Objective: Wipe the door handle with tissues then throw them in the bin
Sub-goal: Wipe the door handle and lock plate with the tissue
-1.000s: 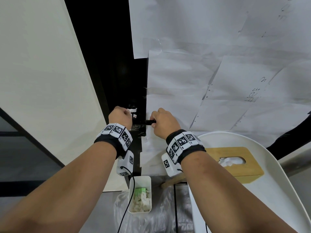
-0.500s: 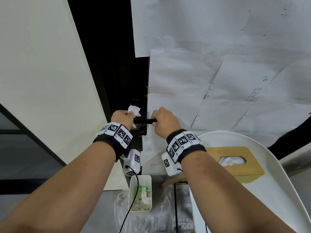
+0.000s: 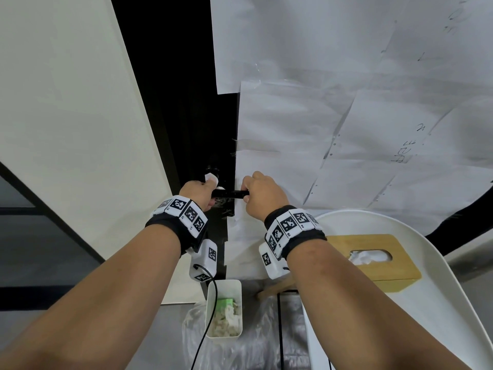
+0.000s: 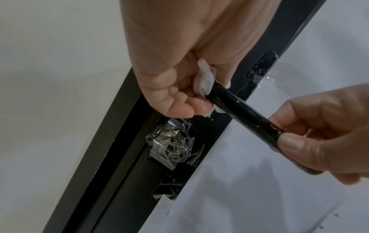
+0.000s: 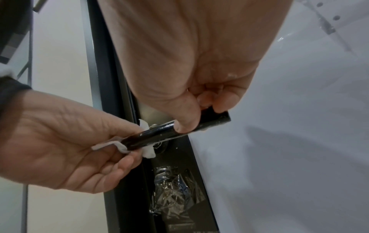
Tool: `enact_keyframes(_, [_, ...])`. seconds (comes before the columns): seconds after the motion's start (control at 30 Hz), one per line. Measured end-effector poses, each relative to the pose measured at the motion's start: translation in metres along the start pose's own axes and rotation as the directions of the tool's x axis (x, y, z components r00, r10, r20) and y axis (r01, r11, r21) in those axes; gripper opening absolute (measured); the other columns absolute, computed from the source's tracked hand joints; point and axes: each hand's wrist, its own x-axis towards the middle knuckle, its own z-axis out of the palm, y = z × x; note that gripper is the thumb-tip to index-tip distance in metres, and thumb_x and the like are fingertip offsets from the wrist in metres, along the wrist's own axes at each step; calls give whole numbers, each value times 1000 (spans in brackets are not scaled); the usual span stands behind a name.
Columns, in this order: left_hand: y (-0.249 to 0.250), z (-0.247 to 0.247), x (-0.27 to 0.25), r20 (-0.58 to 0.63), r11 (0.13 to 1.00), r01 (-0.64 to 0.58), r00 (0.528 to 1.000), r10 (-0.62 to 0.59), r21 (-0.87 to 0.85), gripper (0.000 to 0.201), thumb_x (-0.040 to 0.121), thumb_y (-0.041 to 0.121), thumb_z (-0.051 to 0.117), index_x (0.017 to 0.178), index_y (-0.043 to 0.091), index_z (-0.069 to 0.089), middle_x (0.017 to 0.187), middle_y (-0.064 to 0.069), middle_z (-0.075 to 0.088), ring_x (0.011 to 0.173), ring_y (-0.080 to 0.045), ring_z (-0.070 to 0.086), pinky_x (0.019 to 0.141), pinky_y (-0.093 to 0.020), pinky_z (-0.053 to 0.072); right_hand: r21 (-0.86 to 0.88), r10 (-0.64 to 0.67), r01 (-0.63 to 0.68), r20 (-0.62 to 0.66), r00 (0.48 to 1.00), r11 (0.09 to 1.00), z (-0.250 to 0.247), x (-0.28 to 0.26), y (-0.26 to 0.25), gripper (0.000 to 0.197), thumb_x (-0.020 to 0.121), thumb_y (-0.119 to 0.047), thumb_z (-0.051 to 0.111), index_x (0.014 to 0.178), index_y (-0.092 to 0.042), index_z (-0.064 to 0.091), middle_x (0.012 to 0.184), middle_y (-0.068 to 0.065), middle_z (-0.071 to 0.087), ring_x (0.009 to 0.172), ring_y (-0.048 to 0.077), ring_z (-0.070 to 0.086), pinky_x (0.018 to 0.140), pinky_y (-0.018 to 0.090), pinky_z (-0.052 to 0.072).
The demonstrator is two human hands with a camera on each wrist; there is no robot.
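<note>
Down on the floor nearest the camera sits a small white rectangular bin (image 3: 224, 308) with crumpled tissues already in it, just left of a white round table (image 3: 416, 303) that carries a wooden tissue box (image 3: 373, 259) near its far edge. So the bin is straight below the hands, slightly nearer the left one.

Up from there, the left hand (image 3: 197, 193) is curled round a wad of white tissue (image 4: 204, 82) and presses it onto the inner end of the black cylindrical door handle (image 4: 243, 108), the end by the dark door frame (image 4: 111, 141). The right hand (image 3: 260, 194) pinches the handle's free outer end between thumb and fingers, steadying it.

The handle's long axis runs sideways, left to right between the two hands, with a bare stretch showing in the middle. I'd say the next wipe has to slide along that axis toward the right hand. Can't really tell from the wrist views whether the tissue wraps all the way round the bar.

Farthest back, white paper sheets (image 3: 346, 116) are taped over the door.
</note>
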Motion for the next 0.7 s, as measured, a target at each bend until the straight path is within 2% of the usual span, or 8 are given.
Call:
enact_keyframes(0.1, [-2,-1,-4,18,1000,16,1000,-16,13,48,90,53,47,78,8,54,61,-5,56,48,-16,49,49,-24,41,12,8,-8,-1,1000,1000,0,-1,1,15,87,-11,56,101,-13,57,103,6,50,96,25,51,70,34,44])
enact_keyframes(0.2, [-1,-2,-9,0,997,28,1000,-28,74,41,95,44,42,82,6,55,65,-7,57,52,-18,50,52,-29,45,29,3,-4,6,1000,1000,0,-2,2,14,89,-13,55,103,-14,58,105,6,50,98,25,50,72,34,44])
enact_keyframes(0.3, [-1,-3,-12,-97,943,-77,989,114,325,29,96,23,44,100,-1,60,93,-17,65,85,-31,62,74,-39,48,33,1,-1,2,1000,999,0,-3,2,14,90,-14,54,103,-14,58,106,6,50,98,25,49,71,33,42])
enact_keyframes(0.4, [2,-7,-14,-189,953,-118,966,175,281,35,97,20,39,106,-6,61,107,-24,64,101,-39,60,80,-34,48,33,1,-1,-3,1000,999,0,-3,2,15,91,-14,53,104,-14,58,106,7,50,98,25,49,70,32,41])
enact_keyframes(0.47, [3,-7,-9,-180,965,-127,969,170,228,40,98,23,38,112,-9,58,115,-28,62,106,-41,60,90,-43,51,32,3,-3,-5,1000,999,0,-4,2,15,91,-14,52,105,-14,58,106,7,50,98,25,49,70,33,41])
enact_keyframes(0.53, [4,-8,-11,-171,966,-140,969,179,217,37,95,22,42,111,-6,61,112,-24,65,102,-37,63,88,-43,53,31,1,-1,-5,1000,1000,1,-4,2,15,91,-13,52,105,-13,58,106,7,50,98,25,49,71,34,43])
enact_keyframes(0.63, [-1,-9,-19,-181,922,-223,940,290,316,27,86,23,57,81,2,72,81,-20,71,75,-33,67,75,-39,57,28,5,-5,-9,1000,1000,1,-4,1,14,90,-12,52,103,-13,58,105,7,49,97,25,49,71,34,44])
enact_keyframes(0.7, [-1,-9,-23,-162,896,-249,932,325,368,24,81,29,61,67,10,66,72,-22,69,64,-31,63,70,-40,56,17,9,-9,-11,1000,1000,1,-4,1,14,89,-10,52,102,-13,57,105,7,49,97,25,49,71,35,46])
